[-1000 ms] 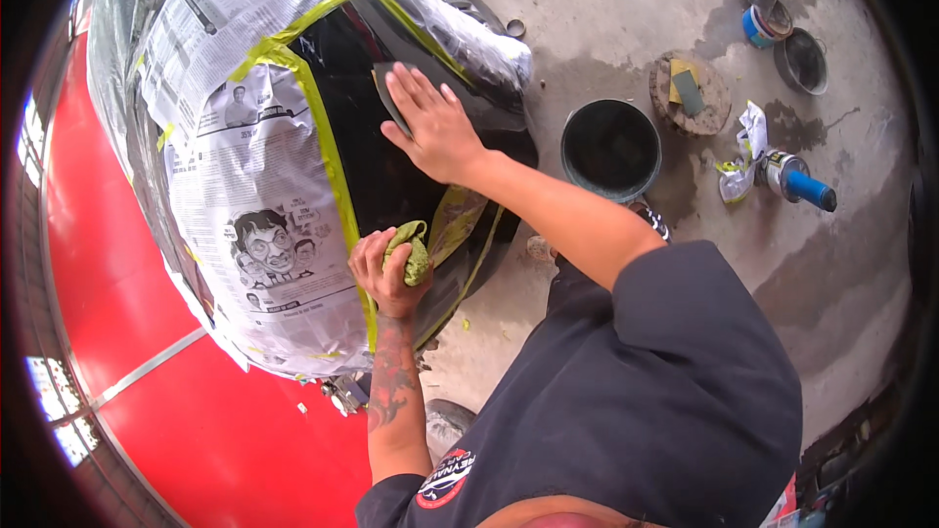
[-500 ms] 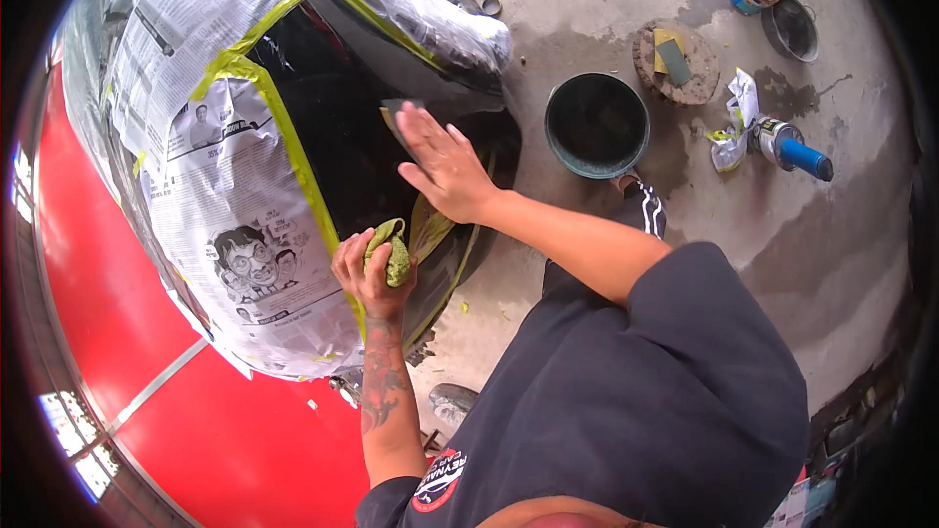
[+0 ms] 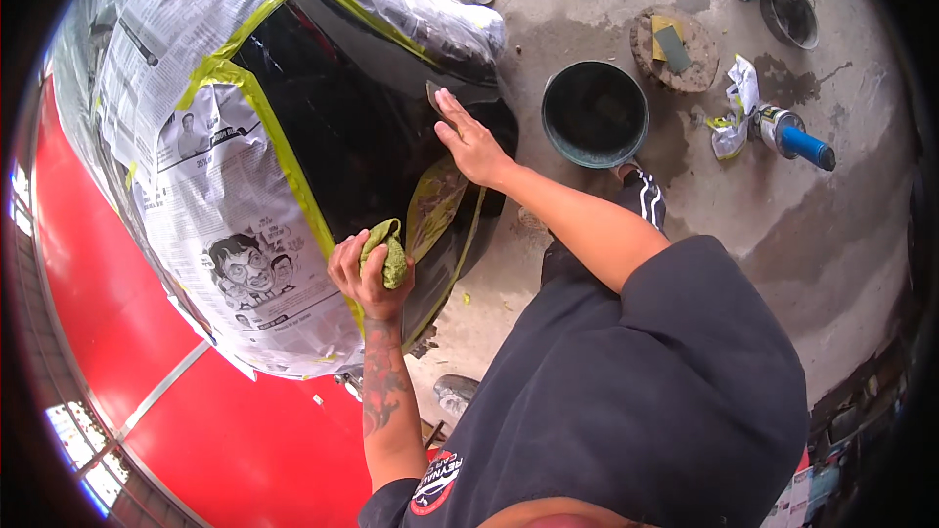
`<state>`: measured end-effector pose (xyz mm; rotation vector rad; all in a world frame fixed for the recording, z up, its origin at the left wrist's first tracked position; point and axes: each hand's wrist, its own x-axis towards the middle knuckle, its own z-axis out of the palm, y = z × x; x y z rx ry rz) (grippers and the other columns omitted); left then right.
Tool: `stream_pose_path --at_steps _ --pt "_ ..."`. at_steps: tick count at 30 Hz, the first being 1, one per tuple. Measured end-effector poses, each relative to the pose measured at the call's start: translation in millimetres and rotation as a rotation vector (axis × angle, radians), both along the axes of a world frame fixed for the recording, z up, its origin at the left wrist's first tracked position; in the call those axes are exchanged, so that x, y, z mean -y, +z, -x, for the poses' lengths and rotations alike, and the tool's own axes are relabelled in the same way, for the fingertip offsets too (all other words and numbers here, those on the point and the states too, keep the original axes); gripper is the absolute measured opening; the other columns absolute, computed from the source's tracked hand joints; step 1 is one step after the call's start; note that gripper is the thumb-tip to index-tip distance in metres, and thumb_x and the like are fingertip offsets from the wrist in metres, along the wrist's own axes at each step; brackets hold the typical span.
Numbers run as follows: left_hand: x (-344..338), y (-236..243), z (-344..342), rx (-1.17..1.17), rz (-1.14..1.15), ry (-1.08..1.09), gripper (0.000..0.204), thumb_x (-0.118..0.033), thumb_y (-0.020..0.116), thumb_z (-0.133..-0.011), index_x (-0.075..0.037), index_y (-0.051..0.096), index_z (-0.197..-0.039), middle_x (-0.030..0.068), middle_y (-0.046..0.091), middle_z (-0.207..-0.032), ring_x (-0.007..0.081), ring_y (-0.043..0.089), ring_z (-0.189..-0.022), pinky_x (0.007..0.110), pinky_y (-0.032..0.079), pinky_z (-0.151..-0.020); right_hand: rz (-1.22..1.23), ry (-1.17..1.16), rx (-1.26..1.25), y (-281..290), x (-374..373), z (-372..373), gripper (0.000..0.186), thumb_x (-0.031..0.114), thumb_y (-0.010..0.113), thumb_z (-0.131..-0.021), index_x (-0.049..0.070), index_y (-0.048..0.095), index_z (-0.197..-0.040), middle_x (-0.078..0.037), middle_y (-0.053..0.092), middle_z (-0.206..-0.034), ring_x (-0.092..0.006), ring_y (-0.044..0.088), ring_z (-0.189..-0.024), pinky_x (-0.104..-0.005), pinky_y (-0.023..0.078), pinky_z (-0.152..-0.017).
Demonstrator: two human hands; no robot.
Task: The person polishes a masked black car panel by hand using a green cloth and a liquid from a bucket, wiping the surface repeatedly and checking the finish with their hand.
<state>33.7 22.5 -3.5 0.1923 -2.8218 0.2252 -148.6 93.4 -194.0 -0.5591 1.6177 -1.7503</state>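
Observation:
My left hand [image 3: 364, 276] is closed round a bunched yellow-green cloth [image 3: 395, 259], resting at the taped edge of a glossy black car panel [image 3: 342, 122]. Further right on that panel, my right hand [image 3: 474, 145] lies with its fingers stretched and close together over a small piece of sandpaper [image 3: 433, 95]. Only the sandpaper's edge shows past the fingertips; the rest is hidden under them. Yellow-green tape [image 3: 284, 152] borders the black area, and printed newspaper [image 3: 220, 215] covers the bodywork beside it.
A dark round tub of water [image 3: 595, 115] stands on the concrete floor by my foot. Beyond it, sanding sheets [image 3: 672, 47] lie on a round stool [image 3: 699, 68]. A can with a blue roll [image 3: 804, 147] stands at the right. A red surface [image 3: 254, 440] spreads at lower left.
My right hand has slid rightward across the black panel with the sandpaper, toward its outer edge. My left hand keeps its hold on the cloth, and the view has shifted slightly.

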Motion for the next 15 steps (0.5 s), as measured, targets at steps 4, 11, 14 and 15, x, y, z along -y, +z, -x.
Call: stream_pose_path --at_steps 4,11,14,15 --pt "-1 -1 -1 -0.008 0.001 0.011 0.037 -0.018 0.078 -0.078 -0.014 0.056 -0.108 0.0142 0.065 -0.118 0.0376 0.061 -0.108 0.053 0.049 -0.095 0.146 -0.08 -0.299 47 11 -2 0.063 0.036 0.046 -0.106 0.0 0.034 -0.156 -0.024 0.034 -0.162 -0.04 0.033 -0.15 -0.0494 0.027 -0.121" --pt "1 -1 -3 0.002 -0.001 0.008 0.037 -0.018 0.078 -0.078 -0.014 0.056 -0.108 0.0139 0.064 -0.119 0.0375 0.061 -0.108 0.053 0.048 -0.096 0.084 0.105 -0.347 44 -31 -18 0.069 0.036 0.047 -0.105 0.009 0.02 -0.163 -0.015 0.02 -0.17 -0.0372 0.025 -0.154 -0.0559 0.026 -0.12" --pt "0 0 0 0.006 0.001 0.01 0.037 -0.018 0.078 -0.078 -0.014 0.056 -0.108 0.0138 0.064 -0.119 0.0377 0.061 -0.108 0.053 0.048 -0.096 0.116 0.087 -0.34 47 -20 -10 0.068 0.035 0.048 -0.105 0.009 0.021 -0.163 -0.014 0.022 -0.169 -0.0369 0.026 -0.154 -0.0569 0.027 -0.12" --pt "1 0 1 0.009 -0.005 0.009 0.037 -0.018 0.078 -0.078 -0.014 0.056 -0.108 0.0138 0.064 -0.119 0.0377 0.061 -0.108 0.053 0.048 -0.096 0.122 0.055 -0.428 57 -9 5 0.067 0.034 0.048 -0.105 0.009 0.023 -0.162 -0.014 0.023 -0.169 -0.0369 0.026 -0.153 -0.0566 0.028 -0.119"
